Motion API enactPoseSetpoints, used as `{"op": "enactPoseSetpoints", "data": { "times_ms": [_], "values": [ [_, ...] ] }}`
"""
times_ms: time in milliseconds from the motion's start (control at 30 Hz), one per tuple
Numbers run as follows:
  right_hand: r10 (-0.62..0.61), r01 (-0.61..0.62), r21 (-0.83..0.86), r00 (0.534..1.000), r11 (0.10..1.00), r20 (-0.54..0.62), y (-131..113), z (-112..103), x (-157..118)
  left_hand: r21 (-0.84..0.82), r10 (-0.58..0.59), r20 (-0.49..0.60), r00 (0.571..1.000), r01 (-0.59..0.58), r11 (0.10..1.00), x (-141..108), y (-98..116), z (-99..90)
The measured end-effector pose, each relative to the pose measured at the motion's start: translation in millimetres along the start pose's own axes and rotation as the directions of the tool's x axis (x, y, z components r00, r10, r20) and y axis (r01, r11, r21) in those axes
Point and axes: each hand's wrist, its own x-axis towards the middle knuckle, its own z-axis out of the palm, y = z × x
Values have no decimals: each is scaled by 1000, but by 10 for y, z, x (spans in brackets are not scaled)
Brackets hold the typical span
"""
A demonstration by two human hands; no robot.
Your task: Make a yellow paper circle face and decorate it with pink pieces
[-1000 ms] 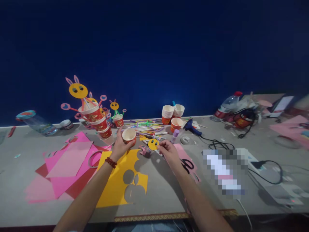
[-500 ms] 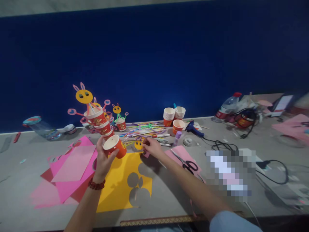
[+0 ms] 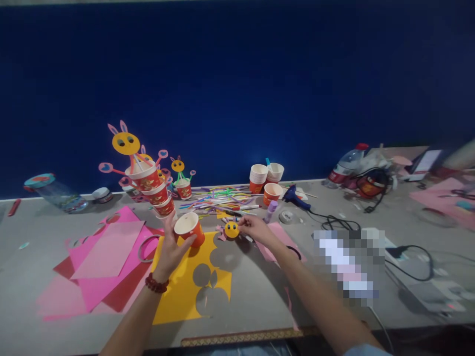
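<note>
My left hand (image 3: 172, 254) wraps its thumb and fingers around a red paper cup (image 3: 198, 237) with a white rim, tilted so its inside shows. Pinched at its right edge by my right hand (image 3: 256, 230) is a round yellow paper bunny face (image 3: 232, 230) with dark eyes and small pinkish ears. The face is to the right of the cup, apart from it. Below both lies a yellow paper sheet (image 3: 174, 296) with round holes cut out. Behind my left hand rises a stack of red cups (image 3: 146, 184) bearing a larger bunny figure (image 3: 126, 143).
Pink paper sheets (image 3: 107, 252) spread on the left. Colourful sticks and pens (image 3: 224, 200) lie behind my hands. A blue glue gun (image 3: 297, 198), a purple glue stick (image 3: 271, 210), a tape roll (image 3: 289, 216) and stacked cups (image 3: 259, 178) are to the right. A bottle (image 3: 347, 165) stands farther right.
Both hands have moved right, the left with the cup and the right with the bunny face. The face now shows its ears and faces me more. The view has shifted slightly.
</note>
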Motion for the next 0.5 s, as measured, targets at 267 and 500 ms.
{"op": "enactPoseSetpoints", "data": {
  "times_ms": [267,500],
  "values": [
    [-33,19,-298,999,954,-42,-153,83,-19,-3,-37,51,998,37,999,-49,8,4],
    [-86,50,-500,995,865,-48,-362,-16,-187,200,12,89,996,-29,979,103,-76,66]
  ]
}}
